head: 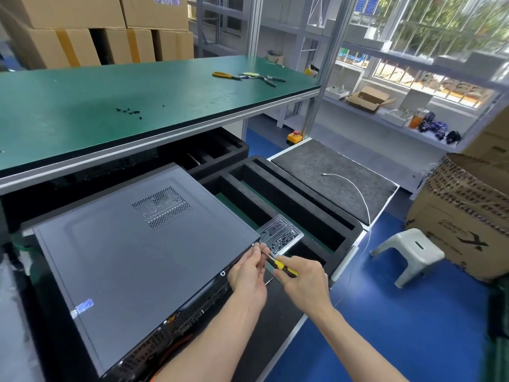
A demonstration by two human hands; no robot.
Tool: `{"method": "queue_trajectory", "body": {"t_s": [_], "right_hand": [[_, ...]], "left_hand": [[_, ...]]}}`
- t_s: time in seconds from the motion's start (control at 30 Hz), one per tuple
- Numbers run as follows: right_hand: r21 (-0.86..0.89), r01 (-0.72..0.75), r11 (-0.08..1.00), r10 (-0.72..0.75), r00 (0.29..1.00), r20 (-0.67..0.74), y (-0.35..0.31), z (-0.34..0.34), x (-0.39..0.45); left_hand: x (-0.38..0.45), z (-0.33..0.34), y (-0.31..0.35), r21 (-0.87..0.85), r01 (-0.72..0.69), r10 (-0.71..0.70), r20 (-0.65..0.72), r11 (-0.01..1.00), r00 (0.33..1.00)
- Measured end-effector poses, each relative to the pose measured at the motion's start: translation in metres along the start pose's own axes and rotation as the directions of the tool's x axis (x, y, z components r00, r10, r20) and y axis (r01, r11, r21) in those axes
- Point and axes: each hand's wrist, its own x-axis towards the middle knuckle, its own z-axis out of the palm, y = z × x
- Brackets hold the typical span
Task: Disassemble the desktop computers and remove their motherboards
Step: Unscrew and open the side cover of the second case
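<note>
The desktop computer [143, 255] lay flat on its side on the lower black surface beneath the green desk [132, 106], a boxy case of smooth matte grey sheet metal. Its upward-facing side panel carried a square patch of small perforated vent holes, and a pale sticker sat near the lower left edge. The rear face, with ports and slotted grilles, pointed toward the person.

At the far right corner of the case, the left hand [249, 274] curled its fingertips around the thin steel shaft of a screwdriver [278, 264], pinching it close to the tip where it met the case edge. The right hand [304, 282] wrapped the yellow-and-black handle, fingers clenched around it.

Just beyond the hands, a clear moulded plastic tray [281, 237] held small dark screws. It rested on black foam packing [289, 194] cut into long rectangular channels. A loose metal bit [269, 281] lay on the black surface beside the left hand.

On the green desk sat a scatter of tiny black screws [129, 111] and yellow-handled pliers [224, 75]. A grey plastic stool [407, 255] stood on the blue floor.
</note>
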Motion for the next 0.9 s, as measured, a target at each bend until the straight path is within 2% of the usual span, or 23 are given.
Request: {"method": "queue_trajectory", "body": {"t_s": [0.07, 0.17, 0.27, 0.37, 0.47, 0.63, 0.9], "right_hand": [[-0.022, -0.007, 1.000, 0.007, 1.000, -0.005, -0.0038, 0.0006, -0.0002], [0.158, -0.141, 0.977, 0.123, 0.986, 0.115, -0.0025, 0.0043, 0.0065], [0.241, -0.148, 0.959, 0.107, 0.979, 0.175, 0.0004, 0.0046, 0.0090], [0.212, -0.107, 0.971, 0.071, 0.983, 0.169, 0.0006, 0.0046, 0.0066], [0.112, -0.056, 0.992, 0.043, 0.992, 0.115, -0.0010, 0.0078, 0.0050], [0.087, -0.130, 0.988, 0.118, 0.984, 0.134, -0.0027, 0.0026, 0.0070], [0.062, -0.100, 0.993, 0.092, 0.989, 0.119, -0.0048, 0.0004, 0.0043]], "left_hand": [[-0.0003, 0.0007, 0.0004, 0.001, 0.006, -0.006, 0.000, 1.000, 1.000], [-0.0016, 0.0020, 0.0014, -0.018, 0.005, -0.005, 0.005, 1.000, 1.000], [-0.0022, 0.0018, 0.0016, -0.014, 0.002, -0.002, 0.013, 1.000, 1.000], [-0.0012, 0.0003, 0.0015, 0.001, 0.003, -0.003, 0.007, 1.000, 1.000], [0.0001, -0.0003, 0.0016, 0.003, 0.007, -0.007, 0.007, 1.000, 1.000], [0.0016, 0.0005, 0.0008, -0.009, 0.000, 0.000, 0.011, 1.000, 1.000], [0.0019, -0.0011, 0.0016, -0.002, 0.004, -0.004, 0.001, 1.000, 1.000]]}}
